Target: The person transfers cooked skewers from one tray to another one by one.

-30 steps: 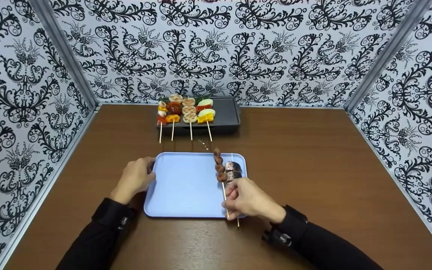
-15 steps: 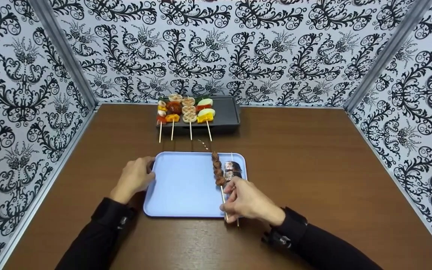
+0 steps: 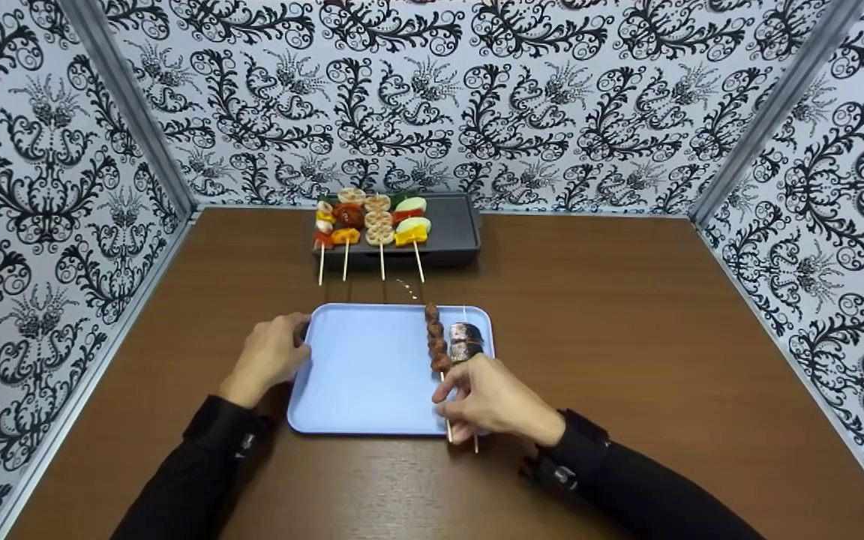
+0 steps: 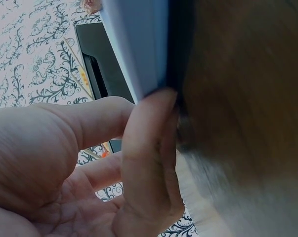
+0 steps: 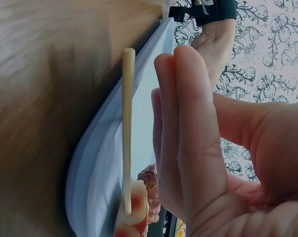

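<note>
Head view: we find the meatball skewer (image 3: pixel 437 346) at three o'clock on the blue tray (image 3: pixel 372 375), right grip (image 3: pixel 488 397) beside it, seemingly slack and empty; we advise withdrawing upward, left grip (image 3: pixel 268 352), closure unclear, bracing nine o'clock.

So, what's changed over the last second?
The brown meatball skewer has shifted toward the person, apparently settling onto the light-blue rectangular tray. The right hand seems looser; whether it let go is unclear. The left hand stays at the tray's left edge; the dark-grey rectangular grill hasn't moved.
</note>
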{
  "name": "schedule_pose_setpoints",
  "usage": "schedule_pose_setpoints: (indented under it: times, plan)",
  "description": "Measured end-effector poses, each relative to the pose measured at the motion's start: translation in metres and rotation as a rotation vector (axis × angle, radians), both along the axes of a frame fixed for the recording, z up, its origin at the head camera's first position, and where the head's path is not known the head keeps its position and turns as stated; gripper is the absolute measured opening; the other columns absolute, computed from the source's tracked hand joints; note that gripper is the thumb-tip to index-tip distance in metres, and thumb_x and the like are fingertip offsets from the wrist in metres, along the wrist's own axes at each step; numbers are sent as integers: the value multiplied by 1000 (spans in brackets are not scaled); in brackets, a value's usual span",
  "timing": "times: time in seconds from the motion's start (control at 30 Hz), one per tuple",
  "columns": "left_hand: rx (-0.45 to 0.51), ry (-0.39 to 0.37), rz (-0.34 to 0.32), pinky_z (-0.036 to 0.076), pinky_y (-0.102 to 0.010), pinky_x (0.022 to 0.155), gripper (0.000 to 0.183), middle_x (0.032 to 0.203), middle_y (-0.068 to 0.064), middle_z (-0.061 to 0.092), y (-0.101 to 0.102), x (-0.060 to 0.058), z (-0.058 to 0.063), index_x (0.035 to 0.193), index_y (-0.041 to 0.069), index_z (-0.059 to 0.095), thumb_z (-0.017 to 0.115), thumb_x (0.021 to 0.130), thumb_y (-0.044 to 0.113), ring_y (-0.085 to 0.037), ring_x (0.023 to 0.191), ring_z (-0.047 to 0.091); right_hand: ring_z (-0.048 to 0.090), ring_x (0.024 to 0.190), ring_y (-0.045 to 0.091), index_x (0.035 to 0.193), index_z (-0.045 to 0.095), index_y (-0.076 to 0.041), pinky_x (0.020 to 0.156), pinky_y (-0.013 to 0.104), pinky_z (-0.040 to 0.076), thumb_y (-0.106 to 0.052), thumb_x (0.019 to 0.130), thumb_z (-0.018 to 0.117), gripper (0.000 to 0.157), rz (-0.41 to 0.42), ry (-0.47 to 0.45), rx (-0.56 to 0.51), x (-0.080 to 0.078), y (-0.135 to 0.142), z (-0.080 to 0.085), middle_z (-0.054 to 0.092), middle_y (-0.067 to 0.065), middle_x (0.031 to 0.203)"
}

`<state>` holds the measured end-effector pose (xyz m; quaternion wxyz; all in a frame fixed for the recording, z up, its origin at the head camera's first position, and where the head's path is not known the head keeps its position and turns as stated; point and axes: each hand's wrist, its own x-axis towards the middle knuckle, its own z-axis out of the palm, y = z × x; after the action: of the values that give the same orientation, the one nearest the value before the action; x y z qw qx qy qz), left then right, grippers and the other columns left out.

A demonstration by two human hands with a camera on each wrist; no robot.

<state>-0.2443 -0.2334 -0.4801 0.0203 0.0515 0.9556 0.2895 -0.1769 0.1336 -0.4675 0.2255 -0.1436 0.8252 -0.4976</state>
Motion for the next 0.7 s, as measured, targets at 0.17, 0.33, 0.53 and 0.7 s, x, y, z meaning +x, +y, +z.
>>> schedule_pose_setpoints:
  times: [0.17, 0.33, 0.53, 0.7]
  plan:
    - [8, -9, 3, 49, -31, 66, 60, 90, -13, 74, 1, 0, 0, 158, -8, 65, 66, 99, 1, -22, 71, 66, 78, 59, 8, 109, 87, 1, 61, 28, 70, -6, 102, 85, 11, -2, -18, -26, 1, -5, 2, 79, 8, 76]
    - [11, -3, -3, 48, -31, 66, 59, 90, -13, 73, 1, 0, 1, 158, -9, 65, 66, 99, 1, -22, 71, 65, 80, 61, 8, 113, 87, 3, 62, 29, 70, -8, 104, 84, 14, 25, -13, -6, 1, -7, 3, 83, 10, 82]
    - [22, -9, -6, 48, -30, 63, 60, 90, -13, 73, -1, 0, 0, 158, -10, 64, 67, 99, 1, -21, 69, 64, 80, 63, 9, 122, 87, -1, 64, 32, 71, -15, 108, 83, 20, 63, -21, 34, 0, -5, 7, 84, 8, 84]
    - [30, -24, -7, 49, -29, 61, 60, 86, -11, 71, -1, 1, -1, 159, -10, 63, 67, 101, 1, -19, 66, 64, 81, 65, 13, 125, 87, -4, 63, 32, 71, -17, 109, 83, 21, 91, -13, 45, -1, -2, 11, 83, 11, 83]
